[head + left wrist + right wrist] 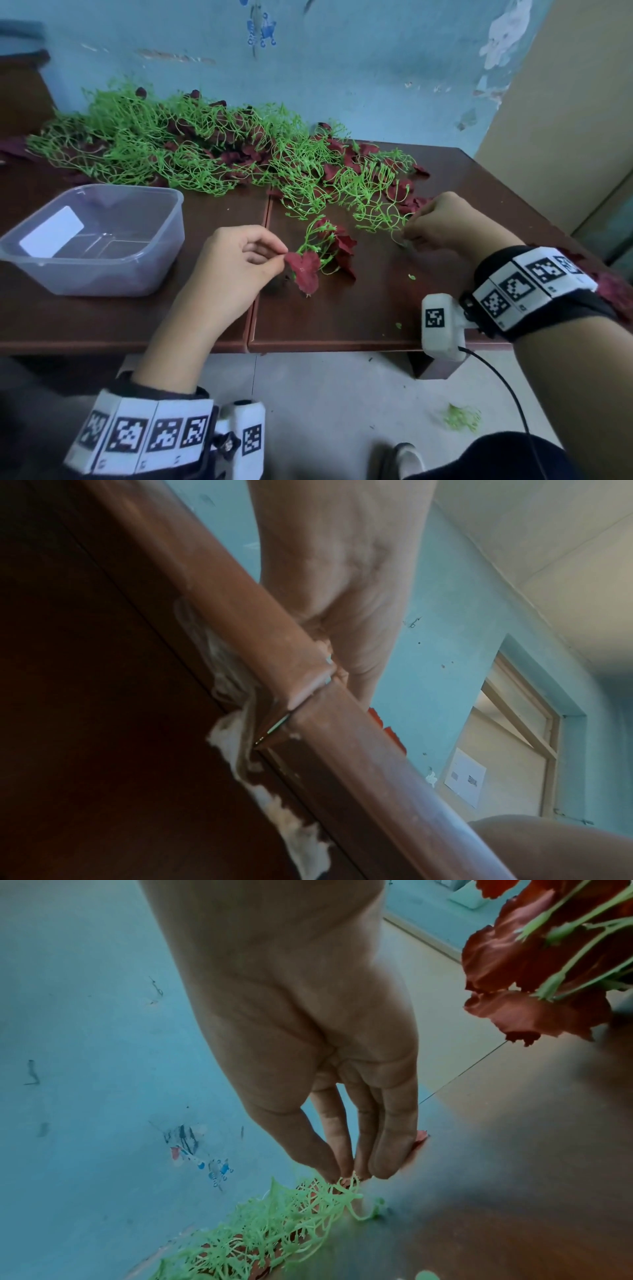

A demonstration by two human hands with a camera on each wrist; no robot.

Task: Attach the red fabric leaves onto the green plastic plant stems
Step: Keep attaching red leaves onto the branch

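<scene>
My left hand (239, 260) pinches the edge of a dark red fabric leaf (303, 272) that sits on a small green stem sprig (317, 240) lying mid-table with a few more red leaves on it. To the right, my right hand (435, 222) pinches the end of a green plastic stem (394, 226) drawn from the tangle; the right wrist view shows my fingertips (337, 1173) closed on green strands (339, 1194). A long heap of green stems and red leaves (191, 150) runs along the back of the table. The left wrist view shows only my palm (342, 574) above the table edge (240, 610).
A clear plastic tub (99, 240) with a white card inside stands at the left on the dark wooden table (325, 322). More leafed sprigs (548, 961) lie by my right wrist. A green stem scrap (460, 418) is on the floor. The blue wall stands behind the table.
</scene>
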